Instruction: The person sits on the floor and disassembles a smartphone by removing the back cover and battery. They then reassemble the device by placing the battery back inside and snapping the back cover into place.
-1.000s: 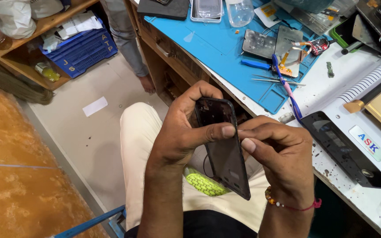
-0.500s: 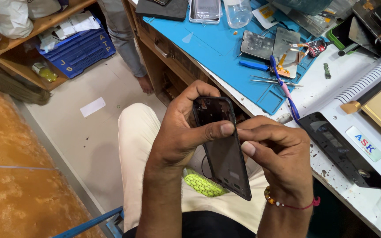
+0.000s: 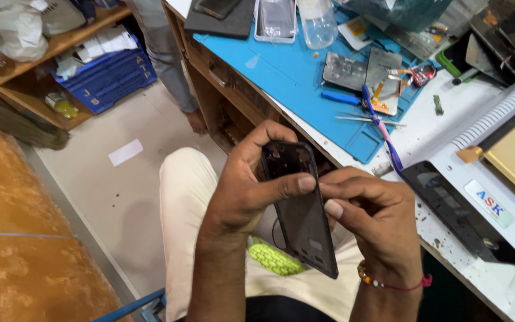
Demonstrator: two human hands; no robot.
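Setting: cluttered repair table [image 3: 448, 128] with blue mat [image 3: 293, 71], just beyond both hands.
Phone frame [image 3: 302, 209]: dark, tilted over lap, clear of table edge.
Left hand [image 3: 251, 185]: clamped on frame's upper edge.
Right hand [image 3: 377, 217]: fingers pinching right edge.
Clearance: open floor [image 3: 108, 179] left of hands.

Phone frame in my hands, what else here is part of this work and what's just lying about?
In use: phone frame, gripped by left hand and right hand.

Lying about: tweezers, blue mat, plastic bottle, blue crate, metal plates.
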